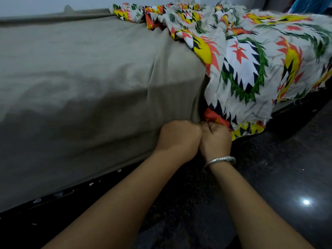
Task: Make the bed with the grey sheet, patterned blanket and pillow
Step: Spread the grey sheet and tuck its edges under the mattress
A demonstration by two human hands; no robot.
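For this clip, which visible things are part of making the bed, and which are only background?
Part of the job:
- grey sheet, gripped at the bed's side by both fists
- patterned blanket, heaped at the right end
- left hand
- right hand

Just there:
- silver bangle on the right wrist
- dark floor
- wall

No pillow is in view.

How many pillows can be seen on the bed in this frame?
0. Only the grey sheet and the patterned blanket show; the blanket is bunched over the right side, so a pillow could be hidden under it or lie out of view.
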